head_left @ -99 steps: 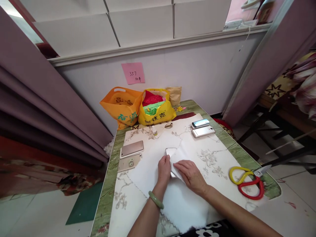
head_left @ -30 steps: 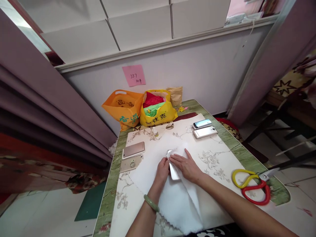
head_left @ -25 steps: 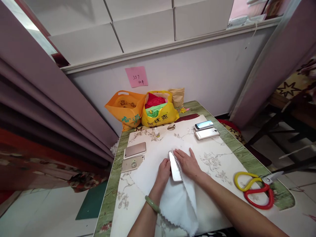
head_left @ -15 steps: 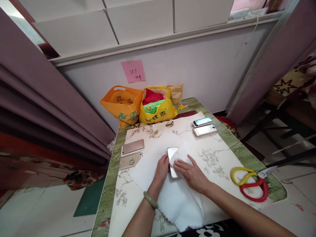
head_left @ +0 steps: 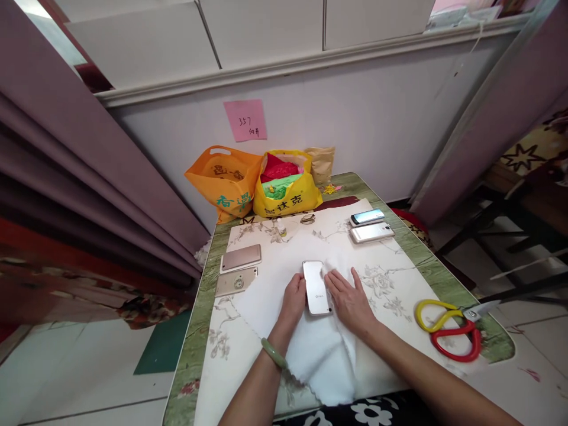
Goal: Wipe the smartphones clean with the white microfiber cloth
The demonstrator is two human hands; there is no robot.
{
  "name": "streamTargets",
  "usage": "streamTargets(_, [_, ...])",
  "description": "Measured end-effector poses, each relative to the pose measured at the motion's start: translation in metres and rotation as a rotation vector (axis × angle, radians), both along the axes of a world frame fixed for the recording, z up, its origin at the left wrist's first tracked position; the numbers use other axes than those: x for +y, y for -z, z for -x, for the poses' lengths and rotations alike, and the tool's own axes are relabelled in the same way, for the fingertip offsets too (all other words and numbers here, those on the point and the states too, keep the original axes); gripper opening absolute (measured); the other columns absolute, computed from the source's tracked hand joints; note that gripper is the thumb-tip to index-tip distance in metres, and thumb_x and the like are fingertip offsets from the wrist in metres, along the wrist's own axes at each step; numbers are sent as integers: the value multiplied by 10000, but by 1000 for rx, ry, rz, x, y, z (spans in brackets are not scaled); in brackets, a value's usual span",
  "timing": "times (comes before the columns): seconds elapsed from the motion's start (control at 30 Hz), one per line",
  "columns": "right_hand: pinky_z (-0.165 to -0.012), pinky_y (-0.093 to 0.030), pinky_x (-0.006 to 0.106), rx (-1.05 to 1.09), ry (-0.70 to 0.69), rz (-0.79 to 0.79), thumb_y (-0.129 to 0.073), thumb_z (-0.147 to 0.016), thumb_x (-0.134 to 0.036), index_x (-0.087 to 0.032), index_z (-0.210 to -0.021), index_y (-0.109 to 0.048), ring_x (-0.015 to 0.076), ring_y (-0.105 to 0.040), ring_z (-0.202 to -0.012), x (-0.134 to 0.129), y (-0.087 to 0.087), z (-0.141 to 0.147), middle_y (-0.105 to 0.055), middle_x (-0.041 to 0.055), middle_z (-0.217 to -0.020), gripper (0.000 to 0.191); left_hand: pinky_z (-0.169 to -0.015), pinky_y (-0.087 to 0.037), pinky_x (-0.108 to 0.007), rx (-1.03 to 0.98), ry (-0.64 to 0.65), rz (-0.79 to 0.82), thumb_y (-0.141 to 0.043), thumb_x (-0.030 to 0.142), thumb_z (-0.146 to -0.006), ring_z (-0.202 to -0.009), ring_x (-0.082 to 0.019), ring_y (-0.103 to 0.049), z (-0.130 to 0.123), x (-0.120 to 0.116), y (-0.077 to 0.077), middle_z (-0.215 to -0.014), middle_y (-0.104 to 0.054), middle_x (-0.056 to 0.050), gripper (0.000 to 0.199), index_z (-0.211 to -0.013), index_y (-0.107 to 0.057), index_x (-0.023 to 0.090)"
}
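A white smartphone (head_left: 316, 290) lies back up on a white cloth (head_left: 320, 361), with lettering near its lower end. My left hand (head_left: 293, 299) is closed on the phone's left edge, thumb near the upper corner. On the phone's right side, my right hand (head_left: 350, 299) lies on a folded-over part of the cloth. Its fingers are stretched out, with the thumb spread away, and the fingertips are beside the phone's right edge. The palm side of this hand is hidden. A green bangle (head_left: 274, 353) circles my left wrist.
Two phones (head_left: 239, 269) lie at the left and two more (head_left: 370, 226) at the back right. Scissors (head_left: 457, 325) rest near the right table edge. An orange bag (head_left: 226, 183), a yellow bag (head_left: 290, 192) and a small bottle (head_left: 281, 227) are at the back.
My right hand and the folded cloth have slid right, off the phone's back, which is now uncovered. My left hand still grips the phone. The view has shifted slightly.
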State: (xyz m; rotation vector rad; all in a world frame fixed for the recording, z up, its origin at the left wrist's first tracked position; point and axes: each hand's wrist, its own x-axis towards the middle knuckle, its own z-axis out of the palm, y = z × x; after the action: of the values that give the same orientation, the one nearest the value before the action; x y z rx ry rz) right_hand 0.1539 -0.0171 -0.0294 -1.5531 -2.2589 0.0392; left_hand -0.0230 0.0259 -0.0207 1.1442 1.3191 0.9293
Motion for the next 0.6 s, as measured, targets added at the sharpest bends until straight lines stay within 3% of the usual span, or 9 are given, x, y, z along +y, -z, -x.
streamTargets(0.13, [-1161, -9, 540, 41, -274, 29, -366, -937, -127, -279, -1419, -414, 199, -389, -1350, -12, -14, -2, -536, 33, -1381, 507, -655, -457, -271, -51, 10, 20, -585, 388, -781, -713, -170, -583, 2, 2, 0, -775, -665, -34, 223, -848, -632, 181])
streamTargets(0.2, [-1156, 1, 548, 51, -321, 77, -353, -946, -134, -317, -1438, -370, 185, -397, -1345, -3, -20, 0, -512, 12, -1403, 525, -626, -450, -260, -62, 13, 30, -595, 402, -776, -688, -162, -579, 3, 2, 1, -757, -660, -32, 236, -838, -633, 178])
streamTargets(0.33, [-1133, 21, 597, 32, -141, 95, -393, -942, -171, -312, -1437, -377, 234, -344, -1375, 21, -22, 9, -509, 20, -1405, 515, -561, -429, -244, -95, 12, 58, -597, 439, -781, -640, -152, -576, 3, 0, 3, -731, -653, -33, 284, -840, -636, 165])
streamTargets(0.47, [-1130, 14, 606, 99, 93, -4, -444, -945, -215, -289, -1242, -607, 277, -329, -1376, 25, -19, 12, -653, 23, -1232, 347, -546, -424, -240, -136, 8, 80, -678, 422, -732, -595, -142, -572, 1, 1, 4, -698, -652, -28, 307, -872, -644, 151])
streamTargets(0.6, [-1129, -49, 602, 268, 120, -46, -466, -936, -217, -267, -1000, -706, 278, -453, -1288, 14, -18, 0, -729, 13, -1032, 254, -539, -435, -247, -191, 12, 115, -773, 363, -642, -564, -149, -582, -1, 3, 4, -653, -654, -29, 334, -846, -636, 136])
